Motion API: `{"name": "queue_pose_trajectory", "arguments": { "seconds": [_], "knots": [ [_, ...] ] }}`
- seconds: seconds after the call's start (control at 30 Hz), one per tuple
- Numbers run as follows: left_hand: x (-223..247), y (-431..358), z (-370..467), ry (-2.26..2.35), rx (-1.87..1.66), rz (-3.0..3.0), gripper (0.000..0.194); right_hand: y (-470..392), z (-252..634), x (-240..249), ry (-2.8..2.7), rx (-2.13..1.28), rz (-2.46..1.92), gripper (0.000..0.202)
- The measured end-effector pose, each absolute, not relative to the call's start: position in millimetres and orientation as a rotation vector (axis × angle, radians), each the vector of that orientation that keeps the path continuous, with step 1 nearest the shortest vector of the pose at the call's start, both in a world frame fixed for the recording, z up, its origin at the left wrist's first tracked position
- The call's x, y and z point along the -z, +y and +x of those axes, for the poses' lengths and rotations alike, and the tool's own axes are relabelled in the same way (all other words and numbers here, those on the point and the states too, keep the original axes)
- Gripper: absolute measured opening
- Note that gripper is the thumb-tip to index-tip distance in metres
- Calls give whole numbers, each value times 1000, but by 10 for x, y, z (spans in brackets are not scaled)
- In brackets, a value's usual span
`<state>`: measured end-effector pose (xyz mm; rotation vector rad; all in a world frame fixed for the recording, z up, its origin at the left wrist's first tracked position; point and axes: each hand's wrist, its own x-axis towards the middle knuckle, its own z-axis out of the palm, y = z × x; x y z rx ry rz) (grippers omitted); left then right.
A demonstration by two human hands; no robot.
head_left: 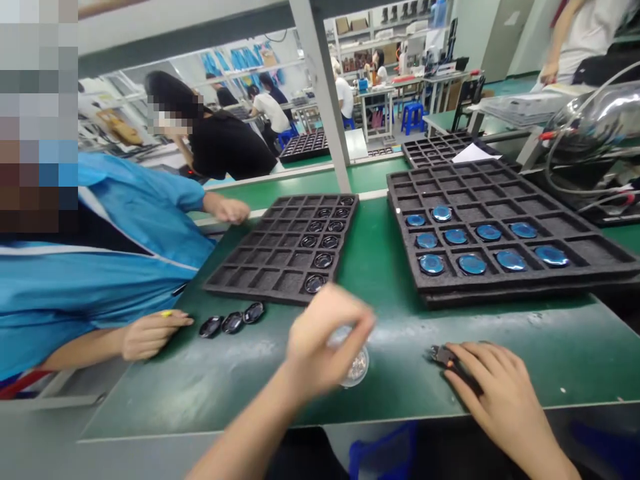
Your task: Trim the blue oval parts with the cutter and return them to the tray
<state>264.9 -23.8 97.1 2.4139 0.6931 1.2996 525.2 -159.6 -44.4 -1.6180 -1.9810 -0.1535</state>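
Note:
My left hand is raised over a small clear dish of tiny pale parts, with thumb and fingers curled together; whatever it may hold is too small and blurred to name. On the green table, my right hand is closed round dark-handled pliers, whose jaws point left. Black foam trays stand beyond: the left tray has several round black parts in its right columns, the right tray several parts with blue faces. Three black round parts lie left of my left hand.
A person in a blue jacket sits at the left, one hand on the table edge and another by the left tray. A metal post rises behind the trays. White paper lies on a farther tray.

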Motion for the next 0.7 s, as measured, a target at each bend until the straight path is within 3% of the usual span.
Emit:
{"name": "queue_pose_trajectory", "arguments": {
  "seconds": [0.07, 0.27, 0.47, 0.7],
  "knots": [
    [-683, -782, 2084, 850, -1212, 2357, 27, -1600, 5268, 454, -1988, 146, -1631, 36],
    [66, -1136, 1653, 1139, -907, 2428, 20, -1618, 5275, 437, -1971, 149, -1706, 41],
    [155, -1041, 1861, 1175, -764, 2582, 10, -1624, 5295, 457, -1989, 175, -1729, 44],
    [198, -1176, 1994, 1364, -648, 2763, 21, -1617, 5310, 475, -1982, 178, -1720, 38]
  ]
}}
